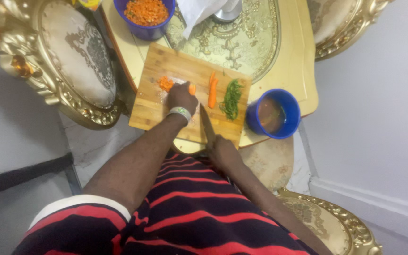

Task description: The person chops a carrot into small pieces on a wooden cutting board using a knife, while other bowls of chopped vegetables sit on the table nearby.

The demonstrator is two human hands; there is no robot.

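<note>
Left hand (181, 97) curled down over a carrot piece (192, 89) on the bamboo cutting board (153, 106), fingers together pinning it, a pale wristband just behind the knuckles. Right hand (223, 150) closed around the handle of a kitchen knife (207, 126), blade lying along the board and pointing toward the left hand. Small heap of diced carrot (165, 83) just beside the left hand, on its outer side. Carrot strips (212, 90) laid lengthwise just past the knife tip, then a pile of green beans (231, 99) near the board's right edge. Board set on a yellow bench (298, 71) with an ornate gold centre panel. Blue bowl (145, 29) heaped with chopped carrot at the far end of the board. Second blue bowl (273, 114) with murky liquid just beside the board's right edge. White cloth (199, 12) draped near the carrot bowl. Gilded chairs (67, 66) around the bench. Red and black striped clothing in the foreground
</note>
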